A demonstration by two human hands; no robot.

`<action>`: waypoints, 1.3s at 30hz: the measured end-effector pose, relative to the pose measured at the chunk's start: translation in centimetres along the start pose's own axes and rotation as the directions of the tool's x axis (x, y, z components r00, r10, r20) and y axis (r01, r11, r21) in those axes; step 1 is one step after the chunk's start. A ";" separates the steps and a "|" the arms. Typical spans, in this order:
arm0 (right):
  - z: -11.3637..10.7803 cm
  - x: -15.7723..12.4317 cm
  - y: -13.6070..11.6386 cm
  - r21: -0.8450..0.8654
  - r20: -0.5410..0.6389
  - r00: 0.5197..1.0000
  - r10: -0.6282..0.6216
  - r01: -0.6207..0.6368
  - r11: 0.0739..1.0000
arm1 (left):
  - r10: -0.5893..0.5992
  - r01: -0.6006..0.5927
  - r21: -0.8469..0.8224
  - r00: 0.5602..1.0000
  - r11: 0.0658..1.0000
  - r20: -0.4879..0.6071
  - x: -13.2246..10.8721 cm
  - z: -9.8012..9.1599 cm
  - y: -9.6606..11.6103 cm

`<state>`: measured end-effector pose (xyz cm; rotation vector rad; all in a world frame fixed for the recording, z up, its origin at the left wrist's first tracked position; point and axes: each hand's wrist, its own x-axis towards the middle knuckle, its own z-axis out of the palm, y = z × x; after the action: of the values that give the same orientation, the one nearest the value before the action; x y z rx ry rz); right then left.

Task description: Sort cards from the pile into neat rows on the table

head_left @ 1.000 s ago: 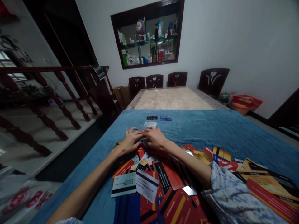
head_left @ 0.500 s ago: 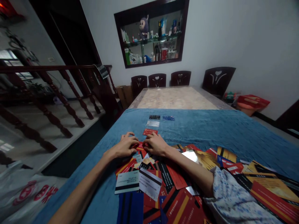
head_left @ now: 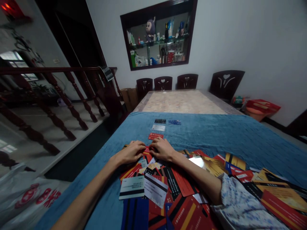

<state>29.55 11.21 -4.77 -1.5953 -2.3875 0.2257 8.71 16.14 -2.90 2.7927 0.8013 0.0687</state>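
Note:
My left hand (head_left: 134,152) rests at the far edge of a heap of cards, its fingers curled together at the left side of a red card (head_left: 146,151). On the card's right side, my right hand (head_left: 162,149) has its fingers bent inward over the edge. Both hands partly cover this card, and their thumbs are mostly hidden. Just beyond them a red card with white print (head_left: 155,136) lies on the blue cloth. Under my wrists are a pale green card (head_left: 131,187), a silver card (head_left: 155,189) and several red, gold and blue ones.
Farther up the blue cloth (head_left: 203,137) lie a white card (head_left: 158,128), a black card (head_left: 160,121) and a blue card (head_left: 174,122). The heap runs right with gold cards (head_left: 235,160). Chairs (head_left: 163,83) stand behind the table; a plastic bag (head_left: 26,191) sits at lower left.
The view has shifted slightly, moving everything a little rightward in the picture. My left hand's fingers have drawn closer together and lie flatter. My right hand stays by the red card.

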 end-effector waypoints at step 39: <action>-0.1 -0.3 -0.2 0.000 -0.067 0.996 0.055 -0.055 0.998 | 0.016 -0.028 -0.095 0.992 0.995 -0.122 0.2 0.0 -0.8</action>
<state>29.55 10.83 -4.67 -1.6441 -2.2969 0.1775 8.48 16.91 -3.08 2.7269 0.7728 0.2765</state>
